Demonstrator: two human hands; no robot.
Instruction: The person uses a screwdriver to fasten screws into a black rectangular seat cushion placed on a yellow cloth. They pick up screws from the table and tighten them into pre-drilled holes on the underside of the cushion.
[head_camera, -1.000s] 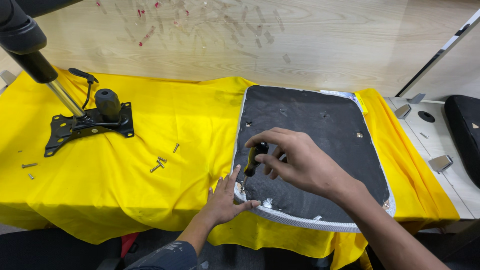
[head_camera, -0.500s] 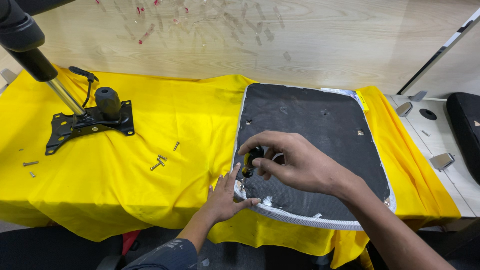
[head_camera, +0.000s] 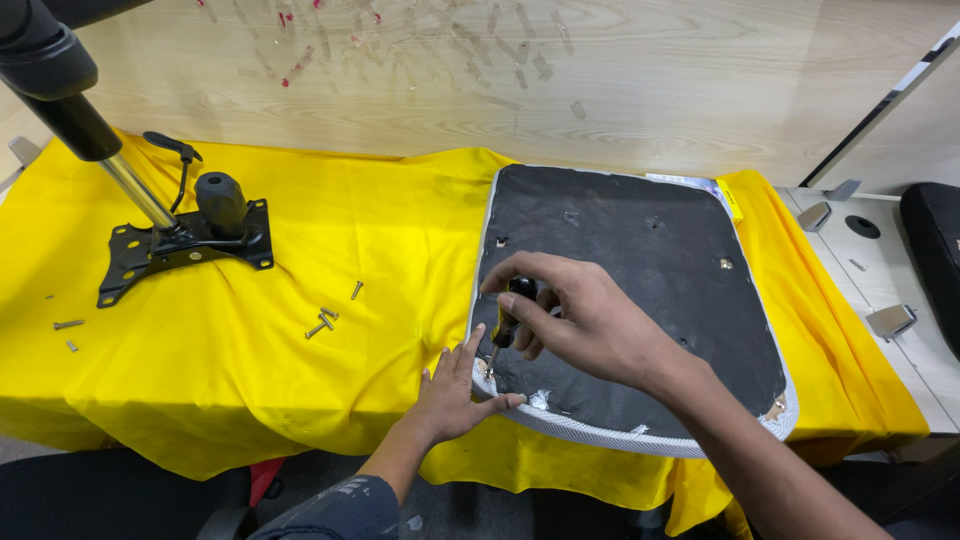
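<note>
Screwdriver with the black and yellow handle is gripped in the right hand, tip down at the near-left corner of the black upside-down seat pad on the yellow cloth. Left hand lies flat and open, bracing the pad's grey rim. I'd keep the shaft upright and push straight down. Pad overhangs the table's near edge a bit; loose screws sit well to the left, lots of room there.

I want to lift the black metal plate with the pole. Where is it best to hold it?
Probably the pole, gripped from the side: it rises slanted from the flat black plate, which lies on the yellow cloth with low, thin edges.
</note>
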